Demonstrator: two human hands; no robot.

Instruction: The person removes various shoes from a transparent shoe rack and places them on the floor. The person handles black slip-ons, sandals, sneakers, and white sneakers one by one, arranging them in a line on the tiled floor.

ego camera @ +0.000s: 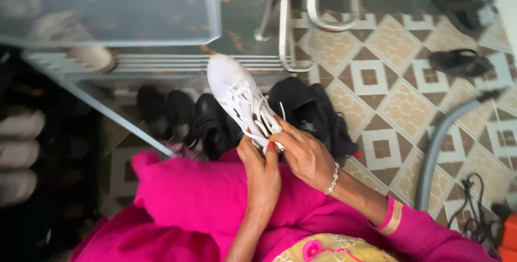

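Note:
A white lace-up sneaker (pixel 237 95) is held up in front of me, toe pointing away to the upper left. My left hand (pixel 262 171) grips its heel end from below. My right hand (pixel 304 151), with a beaded bracelet on the wrist, holds the same end from the right, fingers at the white laces. Both arms rise over bright pink clothing (pixel 199 197) across my lap.
Several black shoes (pixel 204 122) lie on the floor beneath the sneaker. A metal shoe rack (pixel 134 63) with a glass top stands on the left, holding pale shoes. Dark sandals (pixel 460 61) lie on the patterned tile floor at upper right. A grey hose (pixel 436 143) and black cord lie at right.

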